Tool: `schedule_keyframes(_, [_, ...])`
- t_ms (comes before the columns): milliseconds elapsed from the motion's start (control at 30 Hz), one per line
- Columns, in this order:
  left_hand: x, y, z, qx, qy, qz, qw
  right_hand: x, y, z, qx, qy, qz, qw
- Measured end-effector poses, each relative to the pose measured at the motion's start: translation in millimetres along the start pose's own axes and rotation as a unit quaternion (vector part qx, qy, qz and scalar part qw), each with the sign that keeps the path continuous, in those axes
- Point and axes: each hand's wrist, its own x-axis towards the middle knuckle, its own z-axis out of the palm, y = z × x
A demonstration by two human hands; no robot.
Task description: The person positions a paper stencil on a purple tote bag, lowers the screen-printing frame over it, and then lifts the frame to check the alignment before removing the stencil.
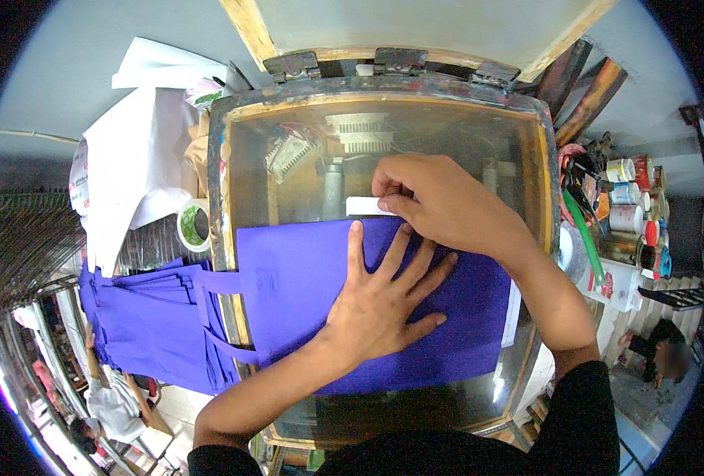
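A purple fabric bag (296, 317) with two strap handles pointing left lies on the glass top (288, 420) of a wooden-framed box. My left hand (387, 293) rests flat on the bag, fingers spread toward its far edge. Just beyond that edge, my right hand (427, 194) pinches the right end of a small white strip (365, 206). The strip lies along the bag's far edge. Part of a white sheet (512, 313) shows at the bag's right side.
More purple bags (149, 313) are piled at the left, near a tape roll (194, 224) and white paper (153, 151). Metal hinges (400, 60) join a raised frame (570, 36) to the box's far edge. Paint cans (625, 218) stand at the right. Other people are at both lower sides.
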Motion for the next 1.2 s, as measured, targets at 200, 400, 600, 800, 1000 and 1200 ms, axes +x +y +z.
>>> schedule_keyframes(200, [-1.4, -0.7, 2.1, -0.001, 0.003, 0.001, 1.0, 3.2, 6.0, 1.3, -0.063, 0.0, -0.06, 0.996])
schedule_keyframes(400, [-1.6, -1.3, 2.1, -0.007, 0.005, 0.004, 1.0, 1.4, 3.1, 1.7, -0.072, 0.007, -0.05, 0.996])
schedule_keyframes(600, [-3.1, -1.7, 6.0, -0.008, 0.016, 0.006, 1.0, 2.9, 9.4, 5.3, -0.098, 0.012, -0.085, 0.991])
schedule_keyframes(800, [-2.7, -2.3, 4.5, -0.009, 0.014, 0.009, 1.0, 5.0, 10.0, 13.8, -0.129, 0.035, -0.099, 0.986])
schedule_keyframes(1000, [-1.9, -1.8, 4.2, -0.016, 0.024, 0.009, 1.0, 7.7, 5.9, 11.7, -0.163, 0.017, -0.077, 0.984])
schedule_keyframes(1200, [0.3, -0.1, 0.9, -0.003, 0.008, 0.0, 1.0, 6.4, 4.3, -17.1, -0.147, -0.064, -0.042, 0.986])
